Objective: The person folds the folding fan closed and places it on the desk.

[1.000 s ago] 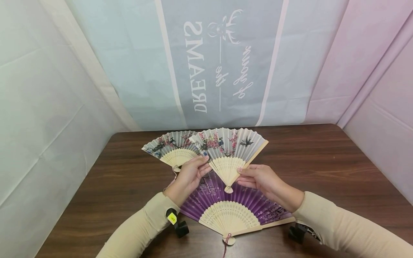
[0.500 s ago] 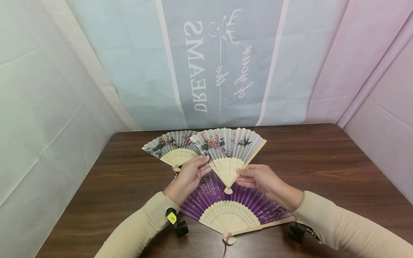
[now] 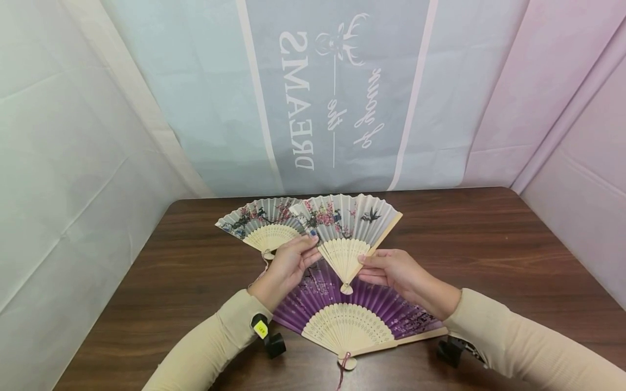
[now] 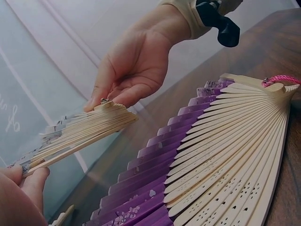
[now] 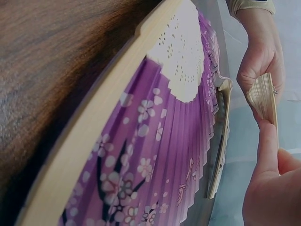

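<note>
Between my two hands a grey folding fan with pink blossoms and a dark bird is held up, partly spread. My left hand pinches its left edge between thumb and fingers. Lower down on the opposite side, my right hand pinches the wooden outer rib near the pivot. In the left wrist view the held fan shows nearly edge-on, raised off the table. Beneath it a purple folding fan lies spread, its upper part covered by the held fan and hands.
A second grey blossom fan lies spread at the back left, partly behind the held one. The dark wooden table meets a pale printed cloth at its far edge. A dark red cord hangs from the purple fan's pivot.
The held fan's right edge has shifted slightly inward to the left, so it is spread a touch less. Both hands keep their grip almost in place.
</note>
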A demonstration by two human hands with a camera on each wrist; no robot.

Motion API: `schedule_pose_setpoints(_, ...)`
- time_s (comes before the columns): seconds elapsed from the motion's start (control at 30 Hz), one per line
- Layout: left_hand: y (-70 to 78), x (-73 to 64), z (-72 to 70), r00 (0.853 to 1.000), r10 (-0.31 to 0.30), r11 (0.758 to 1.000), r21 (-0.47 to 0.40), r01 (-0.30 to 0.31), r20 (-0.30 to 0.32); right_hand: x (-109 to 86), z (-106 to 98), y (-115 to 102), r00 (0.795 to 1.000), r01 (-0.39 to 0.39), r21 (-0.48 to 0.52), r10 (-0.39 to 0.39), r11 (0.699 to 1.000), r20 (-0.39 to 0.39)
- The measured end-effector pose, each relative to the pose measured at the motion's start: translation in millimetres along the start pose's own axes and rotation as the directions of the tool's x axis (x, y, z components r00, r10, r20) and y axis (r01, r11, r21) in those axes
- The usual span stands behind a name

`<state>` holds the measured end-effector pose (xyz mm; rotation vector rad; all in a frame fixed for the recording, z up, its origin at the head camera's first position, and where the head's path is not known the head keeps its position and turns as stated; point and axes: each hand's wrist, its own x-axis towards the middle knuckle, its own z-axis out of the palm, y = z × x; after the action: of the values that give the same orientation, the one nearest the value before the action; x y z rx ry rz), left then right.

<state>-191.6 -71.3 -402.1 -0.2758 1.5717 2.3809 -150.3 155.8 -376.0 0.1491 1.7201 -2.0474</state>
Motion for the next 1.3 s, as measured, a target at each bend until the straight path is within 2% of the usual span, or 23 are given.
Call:
schedule_pose_setpoints(0.4,-1.2,0.4,-0.1,1.000,-0.012,1.000,0.010,0.012,-0.001,0.9,-0.5,0.6,1.000,0.001,0.005,-0.001,1.000,0.013)
schedule_pose_setpoints(0.77,-2.8,2.1,-0.5,1.000,-0.017,1.000,-0.020,0.017,-0.004,1.3,1.3,0.7,1.000,-0.009,-0.004,0.009,1.000,0.018)
schedule_pose_setpoints(1.3,-3.5,0.7,0.9,1.000,-0.013,1.000,0.004,0.013,-0.003,0.7,2.3,0.2,0.999,-0.015,-0.022,0.015,1.000,0.032)
